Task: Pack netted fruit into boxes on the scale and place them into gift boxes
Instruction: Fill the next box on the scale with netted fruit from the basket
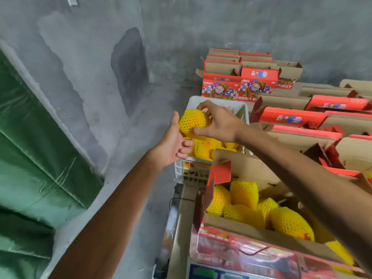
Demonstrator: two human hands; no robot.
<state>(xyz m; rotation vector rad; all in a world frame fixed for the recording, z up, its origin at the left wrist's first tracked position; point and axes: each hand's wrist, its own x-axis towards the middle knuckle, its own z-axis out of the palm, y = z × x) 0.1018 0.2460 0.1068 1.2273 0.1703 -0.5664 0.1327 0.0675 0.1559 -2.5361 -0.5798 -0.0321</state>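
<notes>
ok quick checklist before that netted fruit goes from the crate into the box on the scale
1. Grip on the netted fruit: right hand curls over it, left hand supports from the side. ok
2. Net covers the fruit: yellow mesh wraps all that shows. ok
3. Fruit is clear of the white crate: held above its rim. ok
4. Box on the scale is open: flaps up, netted fruit already inside. ok
5. Room left in that box: right forearm hides part of it. cannot tell
6. Scale display: cut off at the frame edge. cannot tell
</notes>
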